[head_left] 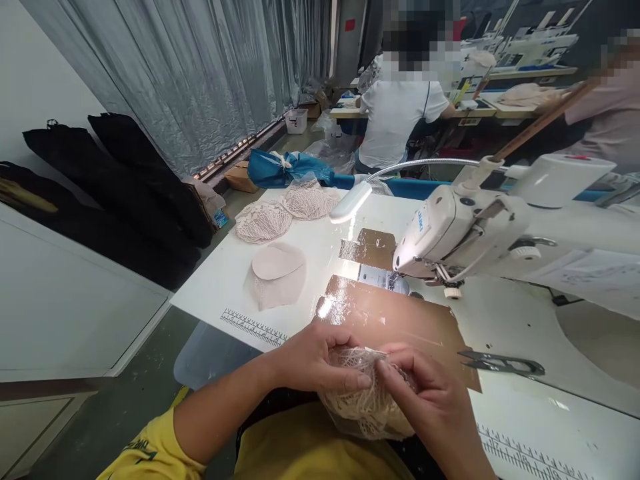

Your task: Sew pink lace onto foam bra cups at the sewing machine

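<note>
A beige lace bra cup (367, 400) is held between both hands at the table's front edge, close to my body. My left hand (320, 363) grips its left upper side, thumb lying over the lace. With thumb and fingers pinched together, my right hand (425, 383) holds the upper right edge. Just beyond the hands, brown tape (385, 317) covers part of the tabletop. The sewing machine (440, 227) stands beyond it, its needle area lit by a lamp (351, 203). Thread snips (503, 363) lie to the right of my right hand.
Two lace cups (263, 221) lie at the table's far left, touching each other. Nearer is a plain beige cup piece with sheer fabric (277, 273). A blue bundle (287, 168) rests behind the table. A person in a white shirt (395, 117) sits beyond, another person at right.
</note>
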Demonstrator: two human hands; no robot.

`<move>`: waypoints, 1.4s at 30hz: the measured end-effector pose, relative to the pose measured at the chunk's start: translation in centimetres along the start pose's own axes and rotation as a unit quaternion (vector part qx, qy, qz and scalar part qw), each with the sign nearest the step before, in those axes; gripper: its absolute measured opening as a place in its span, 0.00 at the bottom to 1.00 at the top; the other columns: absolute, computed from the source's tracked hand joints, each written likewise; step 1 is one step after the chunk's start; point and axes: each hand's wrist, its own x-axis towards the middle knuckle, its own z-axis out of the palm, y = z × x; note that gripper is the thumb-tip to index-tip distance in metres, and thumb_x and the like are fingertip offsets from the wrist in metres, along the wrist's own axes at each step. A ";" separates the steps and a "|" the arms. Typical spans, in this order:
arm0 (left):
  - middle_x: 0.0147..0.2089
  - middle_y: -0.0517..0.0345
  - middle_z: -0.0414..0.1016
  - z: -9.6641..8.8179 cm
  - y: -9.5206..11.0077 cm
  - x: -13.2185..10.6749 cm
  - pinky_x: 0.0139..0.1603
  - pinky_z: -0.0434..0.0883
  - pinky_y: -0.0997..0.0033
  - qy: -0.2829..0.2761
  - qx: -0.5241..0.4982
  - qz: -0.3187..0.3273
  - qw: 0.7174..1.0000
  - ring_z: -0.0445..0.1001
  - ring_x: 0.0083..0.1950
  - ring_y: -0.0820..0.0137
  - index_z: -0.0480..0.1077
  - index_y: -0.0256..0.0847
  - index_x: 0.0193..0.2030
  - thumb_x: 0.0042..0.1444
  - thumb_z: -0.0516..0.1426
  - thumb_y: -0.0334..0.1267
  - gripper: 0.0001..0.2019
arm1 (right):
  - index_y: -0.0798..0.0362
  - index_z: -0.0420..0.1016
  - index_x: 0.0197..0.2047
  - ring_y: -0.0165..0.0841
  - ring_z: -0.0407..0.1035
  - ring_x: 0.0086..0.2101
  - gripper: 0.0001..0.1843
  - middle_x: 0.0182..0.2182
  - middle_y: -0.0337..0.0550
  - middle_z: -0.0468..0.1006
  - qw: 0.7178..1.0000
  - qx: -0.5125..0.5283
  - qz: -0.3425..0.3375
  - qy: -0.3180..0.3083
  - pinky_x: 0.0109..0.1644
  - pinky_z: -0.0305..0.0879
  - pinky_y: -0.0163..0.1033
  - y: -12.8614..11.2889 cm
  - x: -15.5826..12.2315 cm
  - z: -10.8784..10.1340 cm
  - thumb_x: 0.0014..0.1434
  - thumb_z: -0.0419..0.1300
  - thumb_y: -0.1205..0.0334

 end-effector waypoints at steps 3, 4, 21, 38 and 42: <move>0.30 0.61 0.63 0.0 0.2 0.6 0.32 0.61 0.77 0.001 -0.017 0.002 1.000 0.60 0.30 0.76 0.70 0.35 0.39 0.50 0.63 0.45 0.16 | 0.50 0.71 0.23 0.34 0.72 0.32 0.12 0.30 0.40 0.78 1.000 0.015 0.008 -0.012 0.38 0.65 0.35 0.1 0.2 0.0 0.55 0.61 0.54; 0.29 0.61 0.63 0.0 0.2 0.8 0.32 0.60 0.77 -0.001 -0.024 -0.001 1.000 0.60 0.30 0.76 0.70 0.35 0.38 0.51 0.63 0.46 0.15 | 0.51 0.71 0.23 0.34 0.72 0.32 0.12 0.30 0.40 0.78 1.000 0.018 0.009 -0.014 0.37 0.65 0.35 0.1 0.3 0.0 0.55 0.61 0.55; 0.22 0.63 0.63 2.0 -0.8 4.2 0.24 0.57 0.79 0.057 -0.343 -0.066 0.935 0.59 0.22 0.80 0.65 0.35 0.27 0.44 0.66 0.48 0.20 | 0.52 0.65 0.27 0.26 0.60 0.21 0.22 0.20 0.34 0.69 0.914 0.315 0.252 -0.047 0.25 0.55 0.31 0.4 2.8 -1.0 0.42 0.69 0.46; 0.25 0.52 0.68 0.8 -0.7 12.6 0.30 0.64 0.66 0.125 0.607 0.088 0.780 0.67 0.32 0.63 0.66 0.36 0.28 0.53 0.51 0.24 0.07 | 0.48 0.76 0.37 0.33 0.69 0.28 0.13 0.28 0.39 0.76 0.989 -0.126 0.062 -0.039 0.33 0.67 0.38 1.6 6.5 -6.4 0.57 0.55 0.51; 0.27 0.49 0.69 3.6 -1.3 12.6 0.30 0.64 0.64 0.045 0.638 0.087 0.764 0.67 0.32 0.61 0.68 0.35 0.31 0.47 0.55 0.24 0.05 | 0.50 0.76 0.43 0.38 0.72 0.41 0.17 0.42 0.46 0.79 0.956 -0.272 -0.045 -0.098 0.43 0.69 0.43 2.6 8.0 -5.5 0.61 0.47 0.64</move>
